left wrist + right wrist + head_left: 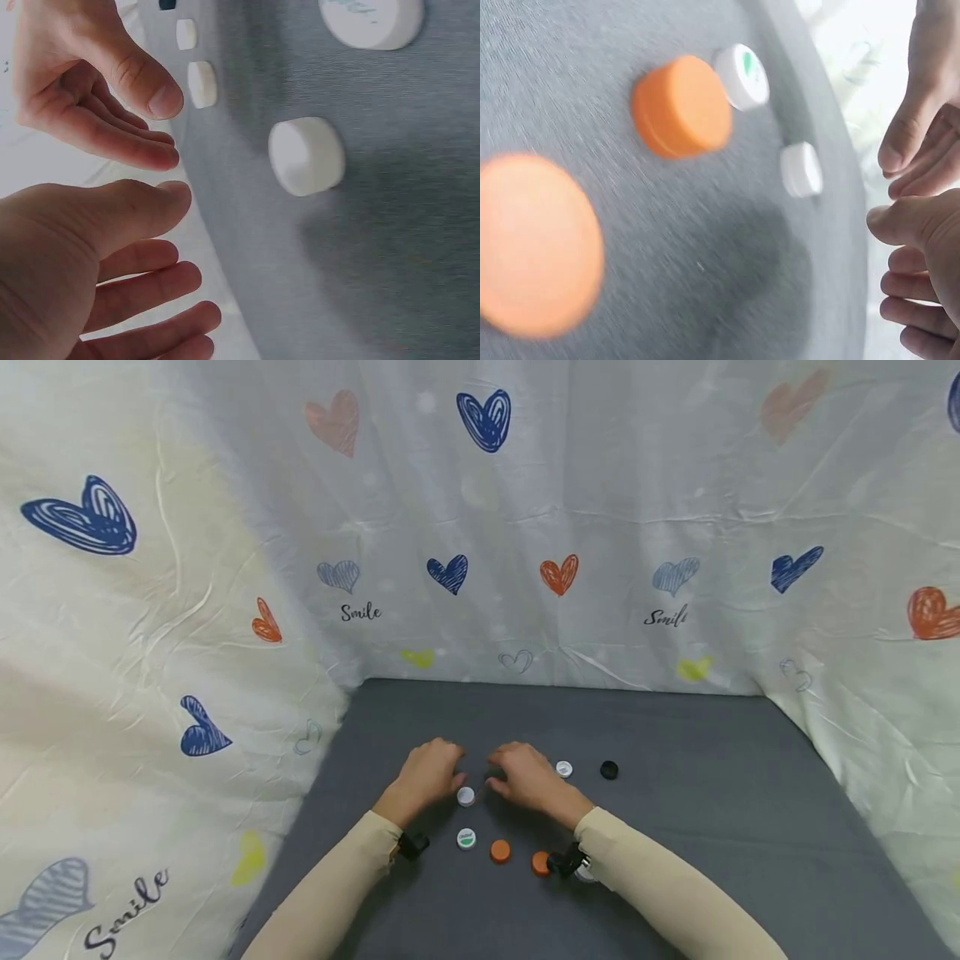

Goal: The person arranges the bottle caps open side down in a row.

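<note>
My left hand [429, 774] hovers over the cloth with its fingers loosely bent, and nothing is in it. Beside its thumb lies a white bottle cap [466, 796], apart from the fingers in the left wrist view. My right hand [531, 779] faces it across a small gap, also holding nothing. In the right wrist view the fingers [915, 285] of the right hand are relaxed and the two thumbs are close together. Nearer the body are a white cap with green print [467, 838] and an orange cap [500, 851].
A second orange cap [541, 863] and a partly hidden white cap [585, 873] lie by the right wrist. Beyond the right hand are another white cap [564, 769] and a black cap [609, 770]. Heart-printed curtains [487, 502] border the dark grey tablecloth [675, 827].
</note>
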Demonstrator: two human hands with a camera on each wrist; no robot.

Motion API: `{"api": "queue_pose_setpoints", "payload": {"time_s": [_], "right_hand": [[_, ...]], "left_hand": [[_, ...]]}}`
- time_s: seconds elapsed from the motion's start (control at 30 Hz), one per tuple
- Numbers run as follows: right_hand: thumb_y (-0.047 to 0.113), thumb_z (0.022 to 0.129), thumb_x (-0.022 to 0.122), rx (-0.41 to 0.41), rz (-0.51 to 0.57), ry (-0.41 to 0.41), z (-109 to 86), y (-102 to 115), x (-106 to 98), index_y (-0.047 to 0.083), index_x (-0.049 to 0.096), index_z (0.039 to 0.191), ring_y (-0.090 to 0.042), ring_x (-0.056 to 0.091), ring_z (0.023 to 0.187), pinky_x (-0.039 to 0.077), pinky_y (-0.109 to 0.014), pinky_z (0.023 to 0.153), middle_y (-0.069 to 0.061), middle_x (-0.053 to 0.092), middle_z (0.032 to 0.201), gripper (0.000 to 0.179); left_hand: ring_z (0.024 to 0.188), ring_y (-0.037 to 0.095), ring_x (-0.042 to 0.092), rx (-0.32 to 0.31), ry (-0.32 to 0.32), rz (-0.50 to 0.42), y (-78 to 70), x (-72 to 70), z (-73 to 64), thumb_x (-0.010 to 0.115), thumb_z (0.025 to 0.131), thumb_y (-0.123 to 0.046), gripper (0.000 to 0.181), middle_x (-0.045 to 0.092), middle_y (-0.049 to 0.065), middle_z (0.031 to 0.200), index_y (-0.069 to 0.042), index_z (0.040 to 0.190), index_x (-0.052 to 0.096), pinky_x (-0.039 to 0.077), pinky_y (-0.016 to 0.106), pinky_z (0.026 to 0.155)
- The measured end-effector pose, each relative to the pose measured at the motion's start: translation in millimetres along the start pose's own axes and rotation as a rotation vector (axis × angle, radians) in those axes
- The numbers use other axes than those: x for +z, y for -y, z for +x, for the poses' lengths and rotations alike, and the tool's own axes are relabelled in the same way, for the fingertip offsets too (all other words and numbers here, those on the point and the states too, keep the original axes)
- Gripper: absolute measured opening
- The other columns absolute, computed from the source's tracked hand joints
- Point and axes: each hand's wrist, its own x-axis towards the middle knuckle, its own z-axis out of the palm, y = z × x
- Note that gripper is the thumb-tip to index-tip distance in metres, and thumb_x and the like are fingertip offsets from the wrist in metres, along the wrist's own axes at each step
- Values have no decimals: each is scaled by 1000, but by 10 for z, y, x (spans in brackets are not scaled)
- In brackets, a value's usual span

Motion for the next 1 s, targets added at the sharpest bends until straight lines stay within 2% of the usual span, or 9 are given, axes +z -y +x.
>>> {"api": "queue_pose_setpoints", "payload": {"time_s": [0.13, 0.33, 0.57, 0.77, 1.0], "right_hand": [[27, 87, 78, 51, 4, 8, -6, -77, -109, 6, 74, 116, -27, 67, 112, 52, -45, 98, -8, 72, 117, 36], [31, 87, 79, 122, -14, 22, -61, -223, -269, 10, 73, 119, -25, 67, 113, 54, -43, 96, -7, 72, 121, 38], [30, 88, 78, 178, -17, 31, -134, -428, -393, 10, 72, 122, -26, 67, 114, 53, -45, 96, -8, 71, 123, 41], [29, 86, 80, 209, -5, 34, -195, -550, -449, 5, 72, 121, -29, 68, 112, 54, -47, 95, -11, 72, 120, 43], [30, 87, 79, 234, -11, 73, -269, -619, -480, 1, 71, 121, -32, 68, 111, 54, -48, 94, -15, 71, 119, 45]], "left_hand": [[78, 28, 69, 1, 4, 6, -33, -57, 94, 82, 82, -34, 27, 72, 5, 86, -12, 97, 75, 56, 48, 61], [89, 25, 71, 11, 6, 2, -122, -105, 223, 81, 83, -38, 40, 75, 6, 102, -13, 113, 75, 59, 45, 68], [90, 24, 72, 29, 9, 19, -243, -146, 377, 81, 84, -41, 45, 75, 5, 104, -12, 118, 73, 59, 42, 72], [95, 24, 72, 32, 44, 7, -351, -122, 510, 80, 85, -41, 52, 74, 7, 113, -11, 126, 70, 60, 41, 76], [97, 25, 71, 44, 103, -20, -473, -41, 636, 80, 85, -39, 53, 73, 8, 115, -10, 127, 69, 60, 42, 76]]}}
